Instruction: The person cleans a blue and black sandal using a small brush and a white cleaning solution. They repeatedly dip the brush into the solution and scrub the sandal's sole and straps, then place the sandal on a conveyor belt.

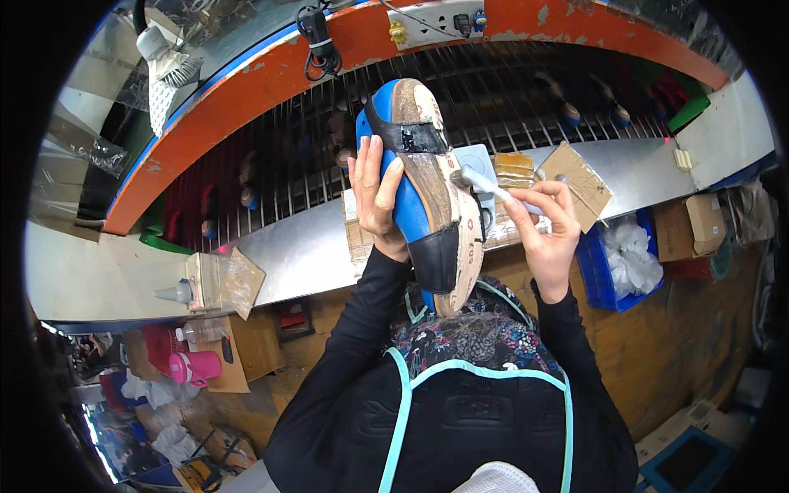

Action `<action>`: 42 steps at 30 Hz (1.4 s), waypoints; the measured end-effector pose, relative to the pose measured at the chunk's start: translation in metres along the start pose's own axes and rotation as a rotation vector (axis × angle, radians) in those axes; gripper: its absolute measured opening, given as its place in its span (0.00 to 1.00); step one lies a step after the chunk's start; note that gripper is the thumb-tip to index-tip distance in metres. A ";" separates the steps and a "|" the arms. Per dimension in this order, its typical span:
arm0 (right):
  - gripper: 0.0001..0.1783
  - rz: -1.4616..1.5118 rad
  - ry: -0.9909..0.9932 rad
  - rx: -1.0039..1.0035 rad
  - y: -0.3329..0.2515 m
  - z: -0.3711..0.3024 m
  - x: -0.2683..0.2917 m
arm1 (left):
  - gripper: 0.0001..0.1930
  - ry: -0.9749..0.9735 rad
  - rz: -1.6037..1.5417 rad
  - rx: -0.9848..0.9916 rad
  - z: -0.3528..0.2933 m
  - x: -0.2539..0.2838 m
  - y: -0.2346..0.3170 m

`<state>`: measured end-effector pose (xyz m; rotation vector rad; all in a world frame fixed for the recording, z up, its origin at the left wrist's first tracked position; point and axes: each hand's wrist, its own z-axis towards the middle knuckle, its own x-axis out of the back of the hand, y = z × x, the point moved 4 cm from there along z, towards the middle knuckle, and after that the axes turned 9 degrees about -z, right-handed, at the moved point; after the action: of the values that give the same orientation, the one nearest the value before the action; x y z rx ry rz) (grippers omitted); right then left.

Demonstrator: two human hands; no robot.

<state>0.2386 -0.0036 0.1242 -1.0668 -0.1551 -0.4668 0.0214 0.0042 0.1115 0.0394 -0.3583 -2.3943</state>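
Note:
In front of me a blue and black shoe upper (427,195) stands on end, stretched over a shoe last, its pale underside turned to the right. My left hand (378,195) grips it along the blue side, thumb and fingers pressed against it. A brush with a whitish handle (486,186) is pinched between the fingers of my right hand (546,232). Its head is at the pale underside near the edge, and I cannot tell whether the bristles touch. Behind the brush sits a light grey-blue container (475,158), partly hidden.
A metal ledge (296,263) runs before a rack of metal bars (304,135) under an orange frame (189,156). Cardboard (577,185) lies right of the hands. A blue crate (604,275) holds plastic bags. At left are a pink jug (196,367) and a glue-stained board (241,283).

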 end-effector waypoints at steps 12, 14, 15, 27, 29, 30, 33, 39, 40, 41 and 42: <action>0.09 0.225 -0.229 -0.143 -0.004 -0.032 -0.008 | 0.25 0.027 0.117 0.158 -0.015 0.007 -0.013; 0.08 0.184 -0.225 -0.113 -0.004 -0.027 -0.011 | 0.25 0.030 0.131 0.162 -0.018 0.007 -0.013; 0.08 0.175 -0.220 -0.120 -0.005 -0.026 -0.012 | 0.25 0.032 0.137 0.155 -0.018 0.008 -0.013; 0.09 0.044 -0.171 0.065 -0.010 -0.017 -0.016 | 0.24 -0.007 0.208 0.198 -0.017 0.018 -0.021; 0.09 0.049 -0.178 0.065 -0.009 -0.020 -0.015 | 0.24 -0.020 0.208 0.215 -0.017 0.017 -0.022; 0.10 0.054 -0.175 0.065 -0.009 -0.021 -0.015 | 0.24 -0.022 0.211 0.228 -0.016 0.017 -0.023; 0.09 0.049 -0.162 0.081 -0.010 -0.024 -0.014 | 0.25 -0.035 0.212 0.257 -0.015 0.015 -0.024; 0.10 0.071 -0.191 0.047 -0.008 -0.030 -0.007 | 0.25 -0.066 0.223 0.314 -0.014 0.011 -0.027; 0.10 0.090 -0.207 0.026 -0.006 -0.031 -0.005 | 0.25 -0.071 0.224 0.321 -0.014 0.010 -0.028; 0.09 0.134 -0.217 0.026 -0.004 -0.031 -0.004 | 0.25 -0.076 0.214 0.333 -0.014 0.009 -0.028; 0.09 0.175 -0.231 0.020 -0.003 -0.030 -0.004 | 0.26 -0.084 0.220 0.341 -0.014 0.008 -0.029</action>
<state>0.2310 -0.0299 0.1105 -1.1023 -0.2669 -0.1831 -0.0019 0.0160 0.0911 0.0517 -0.7667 -2.0999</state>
